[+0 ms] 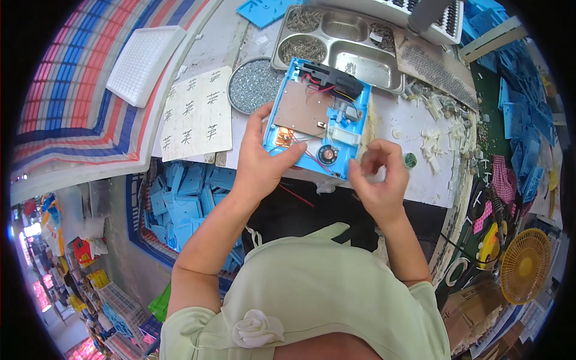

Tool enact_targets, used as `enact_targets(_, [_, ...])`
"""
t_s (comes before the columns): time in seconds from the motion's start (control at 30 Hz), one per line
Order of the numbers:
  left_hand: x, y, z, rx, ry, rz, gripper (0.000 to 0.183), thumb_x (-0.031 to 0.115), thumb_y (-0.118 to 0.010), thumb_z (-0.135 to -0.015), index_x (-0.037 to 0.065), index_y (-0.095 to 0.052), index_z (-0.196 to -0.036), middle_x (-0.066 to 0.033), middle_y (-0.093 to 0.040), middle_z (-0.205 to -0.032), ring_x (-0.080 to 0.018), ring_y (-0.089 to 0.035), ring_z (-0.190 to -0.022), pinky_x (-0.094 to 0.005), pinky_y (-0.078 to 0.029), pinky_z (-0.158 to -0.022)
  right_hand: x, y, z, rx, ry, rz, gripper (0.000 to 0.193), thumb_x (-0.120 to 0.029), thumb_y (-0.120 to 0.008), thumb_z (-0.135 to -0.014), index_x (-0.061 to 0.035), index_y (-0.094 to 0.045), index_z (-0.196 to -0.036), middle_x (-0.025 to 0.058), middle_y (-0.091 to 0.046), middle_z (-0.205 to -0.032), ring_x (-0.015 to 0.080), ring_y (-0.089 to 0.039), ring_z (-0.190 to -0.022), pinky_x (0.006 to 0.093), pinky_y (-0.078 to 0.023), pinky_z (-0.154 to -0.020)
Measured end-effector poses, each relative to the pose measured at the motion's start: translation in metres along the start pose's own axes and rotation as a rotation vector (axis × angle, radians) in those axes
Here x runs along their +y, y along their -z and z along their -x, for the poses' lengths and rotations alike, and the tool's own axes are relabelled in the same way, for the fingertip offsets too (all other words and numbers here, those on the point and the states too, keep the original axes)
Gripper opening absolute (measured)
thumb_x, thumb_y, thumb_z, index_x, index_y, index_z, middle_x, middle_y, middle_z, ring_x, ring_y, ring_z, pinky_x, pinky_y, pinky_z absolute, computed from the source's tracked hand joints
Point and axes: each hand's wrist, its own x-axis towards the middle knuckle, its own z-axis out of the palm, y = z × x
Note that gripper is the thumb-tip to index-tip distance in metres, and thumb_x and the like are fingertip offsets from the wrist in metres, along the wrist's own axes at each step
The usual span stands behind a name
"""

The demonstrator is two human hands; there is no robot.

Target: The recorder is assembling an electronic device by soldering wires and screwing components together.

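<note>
My left hand [264, 153] grips the left side of an open blue plastic housing [353, 144], its thumb over the lower edge. Inside the housing are a brown circuit board [300, 111], a black battery compartment [330, 78] with red and black wires, and a round speaker [327, 155]. A copper-coloured patch shows near my left thumb. Thumb and fingers of my right hand [384, 174] are curled together in a pinch at the housing's lower right corner; what lies between them is too small to make out. A thin red wire [297, 196] hangs below the housing.
Behind the housing stand a metal compartment tray [398, 81] with screws and a round dish of small metal parts [255, 84]. White plastic pieces [435, 144] lie at right. A handwritten paper sheet [201, 132] is at left. Blue shells [180, 201] fill a crate below.
</note>
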Motion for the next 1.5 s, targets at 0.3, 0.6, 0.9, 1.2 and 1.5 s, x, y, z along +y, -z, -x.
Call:
enact_targets(0.3, [0.024, -0.021, -0.011, 0.011, -0.211, -0.226, 0.073, 0.003, -0.071, -0.085, -0.002, -0.035, -0.148, -0.0183, -0.059, -0.13, -0.0213, -0.06, -0.118, -0.0346, -0.048, -0.1, 0.005, 0.001, -0.034, 0.1, 0.299, 0.387, 0.071, -0.029, -0.088, -0.073, -0.0011, -0.061, -0.132, 0.0139, -0.065, -0.131, 0.0388, -0.05, -0.128, 0.0475, -0.042, -0.106])
enact_targets(0.6, [0.075, -0.043, -0.023, -0.074, -0.685, -0.761, 0.072, 0.001, -0.068, -0.085, -0.002, -0.036, -0.149, -0.0254, -0.056, -0.132, -0.0383, -0.066, -0.107, -0.0419, -0.053, -0.093, 0.013, -0.004, -0.039, 0.215, 0.182, 0.249, 0.08, -0.027, -0.088, -0.075, -0.0011, -0.053, -0.142, 0.0134, -0.061, -0.136, 0.0294, -0.05, -0.127, 0.043, -0.043, -0.104])
enact_targets(0.9, [0.152, -0.169, -0.02, -0.422, -1.131, -1.309, 0.06, 0.012, -0.078, -0.072, -0.003, -0.061, -0.127, -0.0168, -0.06, -0.102, -0.0317, -0.069, -0.081, -0.0438, -0.058, -0.059, 0.03, -0.022, -0.047, 0.544, 0.126, -0.478, 0.086, -0.03, -0.078, -0.089, -0.0011, -0.032, -0.156, 0.0147, -0.043, -0.148, 0.0256, -0.049, -0.123, 0.037, -0.046, -0.094])
enact_targets(1.2, [0.177, -0.247, -0.005, -0.809, -1.068, -1.894, 0.056, 0.009, -0.077, -0.068, -0.01, -0.06, -0.119, -0.0141, -0.064, -0.098, -0.0242, -0.068, -0.093, -0.0312, -0.059, -0.066, 0.004, -0.023, -0.061, 0.589, 0.208, -0.79, 0.082, -0.02, -0.076, -0.089, -0.0012, -0.033, -0.155, 0.0169, -0.04, -0.149, 0.0275, -0.048, -0.123, 0.036, -0.047, -0.093])
enact_targets(1.5, [0.16, -0.12, -0.024, -0.346, -0.904, -1.027, 0.07, -0.003, -0.07, -0.086, 0.004, -0.044, -0.15, -0.0194, -0.062, -0.131, -0.0278, -0.067, -0.11, -0.0349, -0.055, -0.09, 0.003, 0.0, -0.048, 0.571, 0.189, -0.265, 0.076, -0.013, -0.077, -0.085, 0.0001, -0.039, -0.15, 0.0221, -0.038, -0.148, 0.036, -0.048, -0.121, 0.041, -0.047, -0.095])
